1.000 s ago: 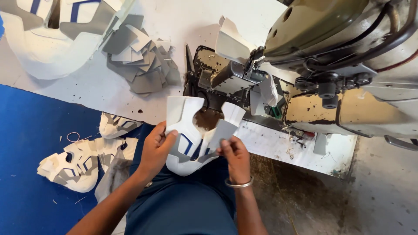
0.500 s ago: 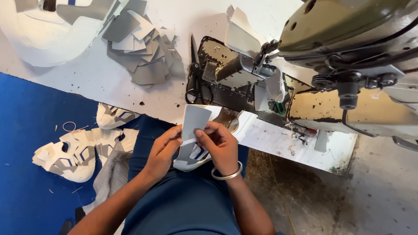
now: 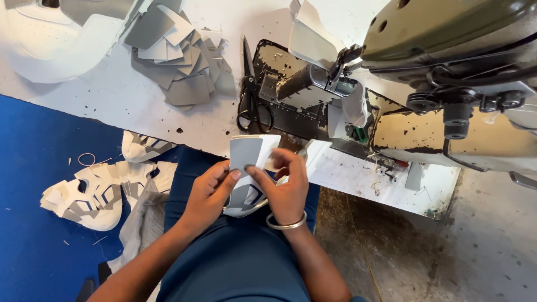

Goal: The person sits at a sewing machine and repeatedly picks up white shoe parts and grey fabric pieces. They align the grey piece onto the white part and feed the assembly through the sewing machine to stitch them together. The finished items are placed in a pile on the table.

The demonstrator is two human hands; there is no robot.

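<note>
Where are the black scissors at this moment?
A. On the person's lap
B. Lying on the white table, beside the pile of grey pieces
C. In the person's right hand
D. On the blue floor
B: the black scissors lie on the white table, just right of the pile of grey pieces, untouched by either hand.

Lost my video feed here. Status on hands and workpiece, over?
Left hand and right hand both grip the white-and-grey shoe upper over the lap. Sewing machine just ahead, scissors on the table; nothing between.
</note>
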